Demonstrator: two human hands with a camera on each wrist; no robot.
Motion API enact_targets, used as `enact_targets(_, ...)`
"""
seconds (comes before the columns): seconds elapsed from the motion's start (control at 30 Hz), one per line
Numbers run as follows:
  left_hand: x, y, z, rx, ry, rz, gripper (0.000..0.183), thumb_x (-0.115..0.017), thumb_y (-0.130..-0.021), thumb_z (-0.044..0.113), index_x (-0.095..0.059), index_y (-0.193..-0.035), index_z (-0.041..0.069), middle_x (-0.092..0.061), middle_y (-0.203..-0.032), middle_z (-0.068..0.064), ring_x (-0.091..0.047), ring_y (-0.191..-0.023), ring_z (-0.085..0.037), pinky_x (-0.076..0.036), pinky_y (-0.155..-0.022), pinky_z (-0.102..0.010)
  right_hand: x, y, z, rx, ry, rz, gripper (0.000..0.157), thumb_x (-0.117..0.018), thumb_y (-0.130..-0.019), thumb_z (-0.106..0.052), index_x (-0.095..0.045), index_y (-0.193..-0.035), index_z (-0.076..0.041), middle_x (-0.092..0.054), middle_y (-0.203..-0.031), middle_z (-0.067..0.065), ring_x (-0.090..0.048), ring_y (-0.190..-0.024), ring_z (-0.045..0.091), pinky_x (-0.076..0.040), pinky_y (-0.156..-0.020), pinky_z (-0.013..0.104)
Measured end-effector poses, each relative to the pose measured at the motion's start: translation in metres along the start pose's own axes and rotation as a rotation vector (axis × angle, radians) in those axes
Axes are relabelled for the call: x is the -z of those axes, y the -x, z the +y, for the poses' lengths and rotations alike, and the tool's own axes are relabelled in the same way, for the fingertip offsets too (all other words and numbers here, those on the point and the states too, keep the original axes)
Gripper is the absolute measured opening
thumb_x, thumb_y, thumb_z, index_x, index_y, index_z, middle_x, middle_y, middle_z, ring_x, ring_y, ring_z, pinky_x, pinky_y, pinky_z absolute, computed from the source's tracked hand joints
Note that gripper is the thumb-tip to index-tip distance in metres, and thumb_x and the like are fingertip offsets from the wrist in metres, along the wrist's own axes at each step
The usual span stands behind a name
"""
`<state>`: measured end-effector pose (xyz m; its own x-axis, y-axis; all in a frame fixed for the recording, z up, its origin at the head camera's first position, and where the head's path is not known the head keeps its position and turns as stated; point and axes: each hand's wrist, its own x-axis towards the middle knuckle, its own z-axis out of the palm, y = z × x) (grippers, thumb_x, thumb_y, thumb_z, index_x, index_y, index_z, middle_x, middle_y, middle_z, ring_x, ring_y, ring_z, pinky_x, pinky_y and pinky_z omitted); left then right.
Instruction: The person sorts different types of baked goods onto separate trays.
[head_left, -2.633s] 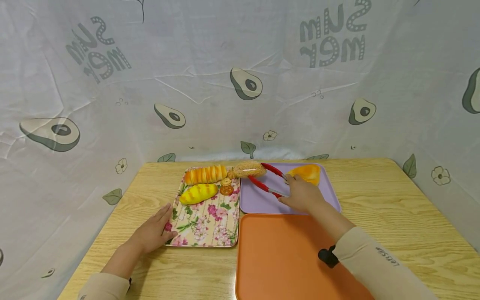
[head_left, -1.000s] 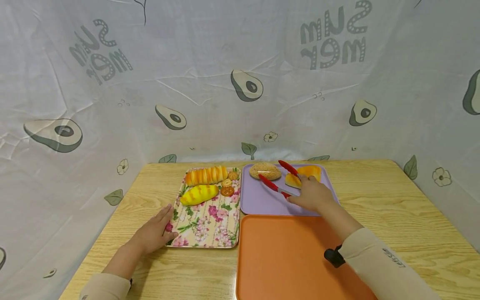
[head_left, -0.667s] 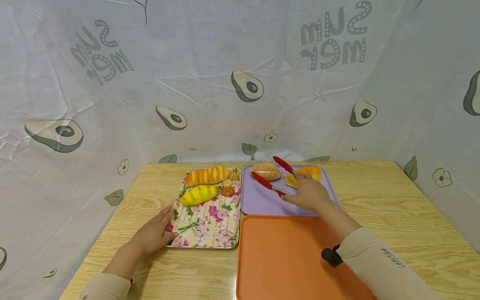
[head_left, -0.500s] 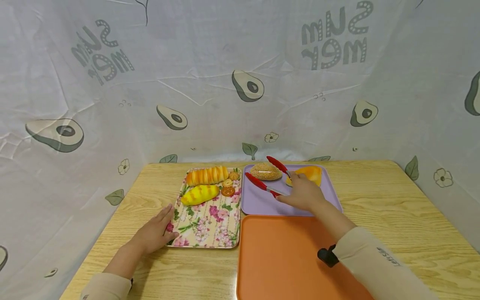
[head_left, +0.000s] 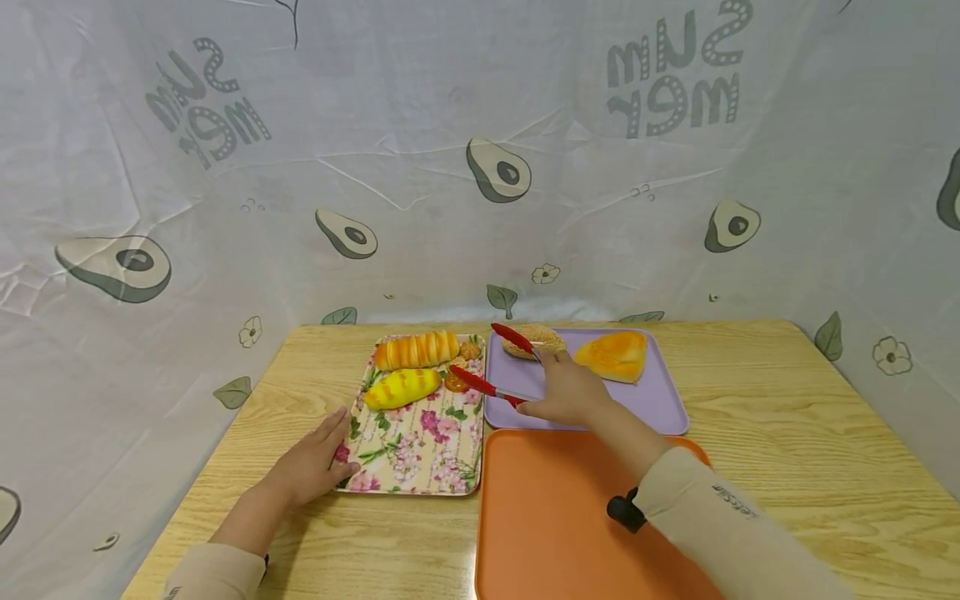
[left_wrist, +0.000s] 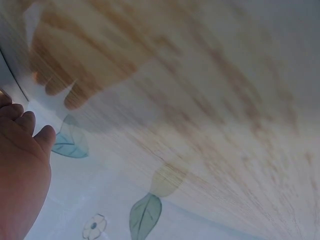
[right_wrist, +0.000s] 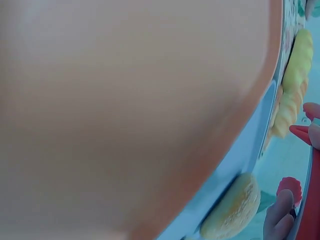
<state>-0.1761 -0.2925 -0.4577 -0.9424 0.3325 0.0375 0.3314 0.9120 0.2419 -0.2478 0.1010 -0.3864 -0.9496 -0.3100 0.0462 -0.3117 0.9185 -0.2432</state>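
My right hand [head_left: 573, 392] grips red-tipped metal tongs [head_left: 474, 381] in the head view. The tongs' arms stand apart with nothing pinched between them; one tip is over the floral tray [head_left: 397, 467], partly covering small cookies [head_left: 456, 384]. The other tip passes in front of a sesame bun [head_left: 553, 340] lying on the purple tray [head_left: 637, 408]. In the right wrist view, fingers [right_wrist: 280, 215] hold the tongs' handle, near the bun [right_wrist: 235, 207]. My left hand [head_left: 309, 462] rests with straight fingers along the floral tray's left edge.
A triangular golden bread [head_left: 615, 357] lies on the purple tray. On the floral tray are a sliced loaf [head_left: 417, 351], a yellow bread roll [head_left: 402, 389] and a round cookie [head_left: 471, 350]. An orange tray [head_left: 570, 517] lies in front, under my right forearm.
The tongs held the sesame bun near the trays' shared border; they let it go on the purple tray. Since then they have moved left with my right hand. The left hand stays put.
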Motion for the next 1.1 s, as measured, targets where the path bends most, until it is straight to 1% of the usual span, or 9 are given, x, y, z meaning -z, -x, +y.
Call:
enact_targets(0.23, 0.000, 0.000, -0.001, -0.015, 0.001, 0.012, 0.078, -0.052, -0.081, 0.048, -0.021, -0.137, 0.003, -0.016, -0.141, -0.012, -0.018, -0.125, -0.030, -0.023, -0.094, -0.049, -0.008, -0.007, -0.022, 0.035, 0.014, -0.060, 0.101, -0.062, -0.060, -0.063, -0.026, -0.136, -0.007, -0.032, -0.132, 0.017, -0.056, -0.081, 0.030, -0.047, -0.058, 0.039)
enact_targets(0.33, 0.000, 0.001, -0.001, -0.009, 0.002, 0.006, 0.079, -0.052, -0.080, 0.048, -0.021, -0.137, 0.002, -0.016, -0.141, -0.012, -0.018, -0.125, -0.031, -0.023, -0.094, -0.049, -0.014, -0.011, -0.032, 0.055, 0.021, -0.084, 0.101, -0.062, -0.059, -0.064, -0.027, -0.136, -0.008, -0.034, -0.130, 0.016, -0.056, -0.082, 0.030, -0.046, -0.057, 0.039)
enact_targets(0.43, 0.001, 0.002, 0.000, -0.002, 0.008, 0.006, 0.078, -0.053, -0.080, 0.046, -0.022, -0.136, 0.002, -0.016, -0.140, -0.013, -0.019, -0.124, -0.031, -0.023, -0.093, -0.050, -0.019, -0.014, -0.041, 0.101, 0.048, -0.098, 0.099, -0.061, -0.059, -0.064, -0.029, -0.135, -0.009, -0.039, -0.125, 0.016, -0.055, -0.081, 0.028, -0.047, -0.058, 0.037)
enact_targets(0.5, 0.002, 0.003, 0.001, -0.001, 0.013, 0.008, 0.078, -0.054, -0.080, 0.046, -0.022, -0.136, 0.002, -0.016, -0.140, -0.013, -0.019, -0.124, -0.032, -0.023, -0.093, -0.051, -0.021, -0.015, -0.047, 0.134, 0.060, -0.107, 0.097, -0.061, -0.060, -0.063, -0.030, -0.134, -0.008, -0.041, -0.123, 0.015, -0.056, -0.077, 0.025, -0.046, -0.057, 0.035)
enact_targets(0.6, 0.002, 0.003, 0.001, -0.001, 0.013, 0.008, 0.078, -0.053, -0.080, 0.047, -0.021, -0.137, 0.003, -0.016, -0.141, -0.013, -0.020, -0.124, -0.032, -0.023, -0.093, -0.051, -0.021, -0.015, -0.054, 0.167, 0.058, -0.120, 0.097, -0.062, -0.061, -0.061, -0.029, -0.135, -0.008, -0.042, -0.121, 0.014, -0.053, -0.064, 0.020, -0.044, -0.051, 0.031)
enact_targets(0.67, 0.002, 0.003, 0.001, -0.001, 0.013, 0.007, 0.079, -0.052, -0.080, 0.048, -0.021, -0.137, 0.003, -0.016, -0.141, -0.012, -0.020, -0.124, -0.032, -0.023, -0.093, -0.052, -0.021, -0.015, -0.058, 0.174, 0.047, -0.131, 0.097, -0.063, -0.061, -0.061, -0.028, -0.136, -0.009, -0.042, -0.121, 0.014, -0.050, -0.057, 0.018, -0.042, -0.047, 0.030)
enact_targets(0.77, 0.001, 0.003, 0.000, -0.002, 0.010, 0.006, 0.079, -0.052, -0.080, 0.049, -0.021, -0.137, 0.004, -0.016, -0.141, -0.012, -0.020, -0.124, -0.032, -0.023, -0.093, -0.051, -0.022, -0.017, -0.063, 0.170, 0.049, -0.144, 0.097, -0.062, -0.061, -0.061, -0.025, -0.137, -0.012, -0.041, -0.122, 0.014, -0.048, -0.053, 0.015, -0.040, -0.045, 0.028)
enact_targets(0.97, 0.001, 0.001, 0.000, -0.003, 0.004, -0.003, 0.078, -0.053, -0.081, 0.047, -0.020, -0.137, 0.003, -0.015, -0.141, -0.012, -0.018, -0.125, -0.031, -0.024, -0.093, -0.050, -0.023, -0.023, -0.065, 0.155, 0.073, -0.165, 0.097, -0.061, -0.061, -0.062, -0.025, -0.137, -0.013, -0.042, -0.122, 0.012, -0.049, -0.057, 0.016, -0.041, -0.047, 0.028)
enact_targets(1.1, 0.000, 0.000, -0.001, -0.004, -0.001, -0.002, 0.078, -0.053, -0.081, 0.046, -0.020, -0.137, 0.004, -0.015, -0.141, -0.012, -0.019, -0.125, -0.030, -0.024, -0.093, -0.049, -0.022, -0.024, -0.065, 0.148, 0.073, -0.178, 0.094, -0.063, -0.061, -0.060, -0.029, -0.135, -0.013, -0.044, -0.119, 0.012, -0.051, -0.065, 0.017, -0.044, -0.054, 0.030)
